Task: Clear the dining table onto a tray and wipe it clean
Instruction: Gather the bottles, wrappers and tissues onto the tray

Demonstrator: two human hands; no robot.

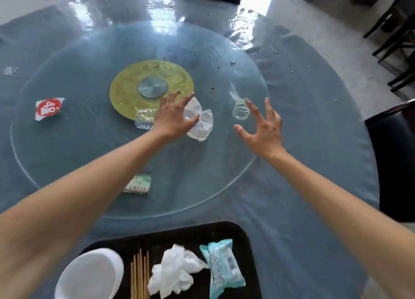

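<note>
Both my arms reach out over the round glass turntable [67,154] on the blue-covered table. My left hand [174,116] hovers with fingers spread over a crumpled white tissue [202,121], beside a flattened clear plastic cup [143,120]. My right hand [262,128] is open, fingers apart, just right of a small clear cup [240,110]; neither hand grips anything. A red-and-white wrapper [48,108] lies at the left, a green packet [137,184] nearer me. The black tray [244,233] at the front edge holds a white bowl [89,276], wooden skewers [139,274], crumpled tissue [175,267] and a wet-wipe pack [224,267].
A yellow disc with a metal hub [152,87] marks the turntable's centre. Small crumbs and a brown stain [212,88] dot the glass and cloth at the right. Dark chairs [395,35] stand at the right, another chair back [393,145] touches the table edge.
</note>
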